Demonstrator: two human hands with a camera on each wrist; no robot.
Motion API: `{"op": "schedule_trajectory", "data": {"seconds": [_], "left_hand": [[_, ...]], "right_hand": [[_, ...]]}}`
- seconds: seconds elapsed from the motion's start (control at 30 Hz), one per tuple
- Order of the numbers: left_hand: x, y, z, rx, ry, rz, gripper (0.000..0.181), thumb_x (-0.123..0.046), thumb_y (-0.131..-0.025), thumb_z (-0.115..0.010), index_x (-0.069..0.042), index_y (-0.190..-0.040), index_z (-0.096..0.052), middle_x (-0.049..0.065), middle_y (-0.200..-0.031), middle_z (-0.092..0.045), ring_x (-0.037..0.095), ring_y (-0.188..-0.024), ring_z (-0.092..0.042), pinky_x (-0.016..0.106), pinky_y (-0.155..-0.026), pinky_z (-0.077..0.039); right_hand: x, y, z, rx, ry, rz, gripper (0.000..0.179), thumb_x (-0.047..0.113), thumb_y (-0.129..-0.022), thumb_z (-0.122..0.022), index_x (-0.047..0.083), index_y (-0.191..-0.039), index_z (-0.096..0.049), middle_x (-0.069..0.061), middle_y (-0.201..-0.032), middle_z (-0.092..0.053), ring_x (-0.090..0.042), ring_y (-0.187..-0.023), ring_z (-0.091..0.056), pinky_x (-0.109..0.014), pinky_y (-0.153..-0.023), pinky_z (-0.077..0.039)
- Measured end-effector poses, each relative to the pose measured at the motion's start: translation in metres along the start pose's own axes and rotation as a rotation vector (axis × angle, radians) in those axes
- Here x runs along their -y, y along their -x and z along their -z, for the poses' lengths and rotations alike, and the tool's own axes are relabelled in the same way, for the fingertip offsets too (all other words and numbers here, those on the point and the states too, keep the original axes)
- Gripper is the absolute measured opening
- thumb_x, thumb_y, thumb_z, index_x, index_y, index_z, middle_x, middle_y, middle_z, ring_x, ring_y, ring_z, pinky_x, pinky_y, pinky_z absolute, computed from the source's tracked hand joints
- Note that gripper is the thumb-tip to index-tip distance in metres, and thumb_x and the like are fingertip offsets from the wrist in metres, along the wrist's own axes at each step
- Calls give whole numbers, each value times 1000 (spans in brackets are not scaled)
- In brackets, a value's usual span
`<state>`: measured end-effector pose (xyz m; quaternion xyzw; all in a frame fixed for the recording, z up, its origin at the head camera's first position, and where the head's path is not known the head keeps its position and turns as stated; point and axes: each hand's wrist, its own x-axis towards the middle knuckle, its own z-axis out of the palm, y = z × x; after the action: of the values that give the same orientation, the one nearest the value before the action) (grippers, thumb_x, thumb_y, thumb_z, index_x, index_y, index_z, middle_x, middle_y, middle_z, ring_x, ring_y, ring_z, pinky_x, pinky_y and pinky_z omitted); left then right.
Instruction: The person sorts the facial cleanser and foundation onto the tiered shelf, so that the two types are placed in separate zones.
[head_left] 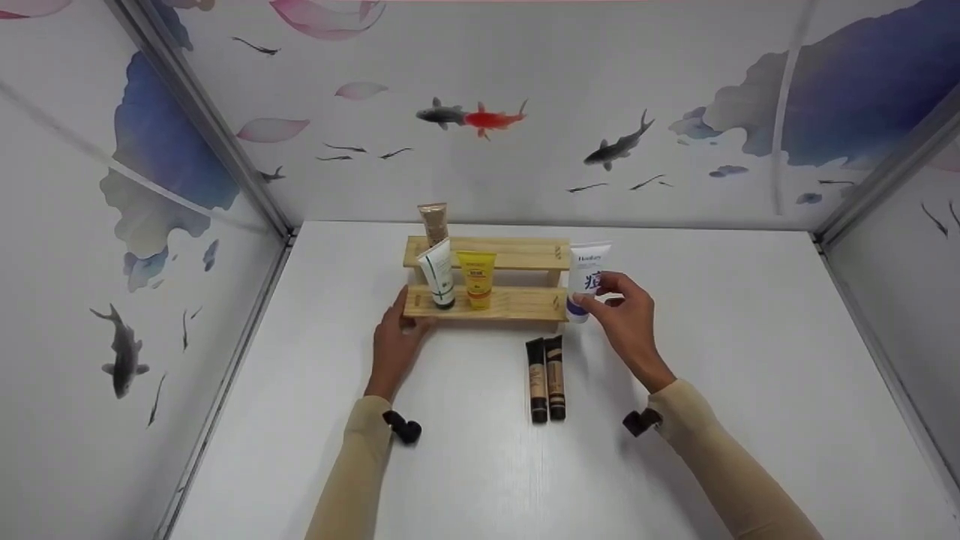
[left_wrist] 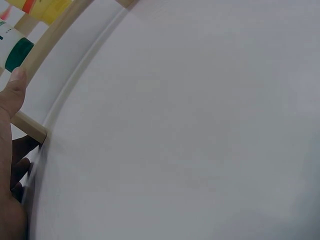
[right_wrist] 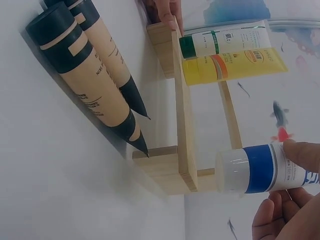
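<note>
A two-tier wooden rack [head_left: 517,301] stands on the white table. My left hand [head_left: 395,341] grips the rack's left end, its thumb on the front board and other fingers behind the end piece. My right hand [head_left: 628,319] pinches a white tube with a blue band [head_left: 589,266] upright beside the rack's right end; in the right wrist view its white cap [right_wrist: 231,171] is apart from the wood. On the lower tier stand a white tube with a dark green cap [head_left: 438,276], tilted, and a yellow tube [head_left: 478,279]. A brown-gold tube [head_left: 433,222] stands on the upper tier, partly hidden.
Two beige tubes with black ends, the left one [head_left: 536,380] and the right one [head_left: 555,377], lie side by side on the table [head_left: 465,465] in front of the rack. Fish-patterned wall panels [head_left: 540,180] enclose the table at the back and both sides.
</note>
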<state>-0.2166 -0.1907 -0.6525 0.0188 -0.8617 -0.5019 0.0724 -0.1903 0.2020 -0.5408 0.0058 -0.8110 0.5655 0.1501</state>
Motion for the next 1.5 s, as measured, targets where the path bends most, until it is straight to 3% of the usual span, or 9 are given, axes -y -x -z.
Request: {"op": "schedule_trajectory", "data": {"seconds": [0.23,0.8,1.0,1.5], "left_hand": [[-1,1,1,17,-1,34,99,-63,-98,-77,-21,-176,-32,10,-149,-63,25,-125,-62,48,-115,-47],[1,1,0,12,5,8,100,-65,-97,-76,-20,-175,-33,10,-154,-61,25,-123,-62,48,-114,-47],[3,0,0,17,6,9,103,-71,-96,-73,-20,-175,-32,9,-147,-64,23,-121,-62,48,-112,-47],[5,-2,0,4,10,-14,102,-64,-96,-78,-17,-174,-34,11,-136,-68,25,-117,-66,47,-110,-49]], "right_hand": [[-3,-1,-4,1,-14,14,38,16,-93,-92,4,-126,-76,-9,-116,-76,-25,-106,-66,-26,-85,-50],[-8,-2,-18,13,-43,3,36,15,-92,-92,4,-123,-76,-11,-115,-76,-24,-107,-66,-28,-87,-49],[-7,-2,-24,17,-62,-1,36,13,-93,-92,3,-123,-77,-14,-115,-75,-29,-108,-66,-27,-85,-48],[-6,-1,-41,48,-59,21,37,14,-93,-92,6,-125,-76,-10,-116,-76,-26,-106,-66,-33,-86,-50]]}}
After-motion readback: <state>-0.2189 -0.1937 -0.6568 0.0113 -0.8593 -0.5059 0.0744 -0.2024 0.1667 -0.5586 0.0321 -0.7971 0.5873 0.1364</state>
